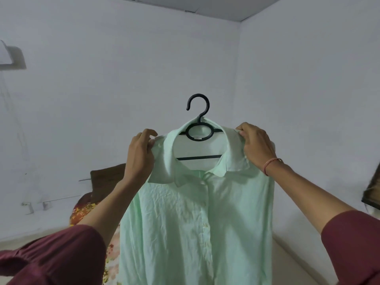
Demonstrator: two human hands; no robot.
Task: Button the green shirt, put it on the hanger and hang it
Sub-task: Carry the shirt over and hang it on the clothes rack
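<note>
A: How do the person's arms stand?
B: Both reach up and forward, forearms bare. The left hand [141,154] pinches one shoulder of the green shirt [185,223]; the right hand [257,148], fingers curled, grips the other shoulder beside the collar.

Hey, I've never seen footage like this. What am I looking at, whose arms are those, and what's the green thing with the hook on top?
There is no machine here. A person wears a camera on their head, so this single picture shows their own arms reaching forward. The left hand and right hand each grip a shoulder of a pale green shirt and hold it up in the air. The shirt sits on a black hanger. Its front looks closed, and the hook on top is not caught on anything yet. Behind are white walls, and low on the left are a brown cushion and a flowered cloth.
</note>
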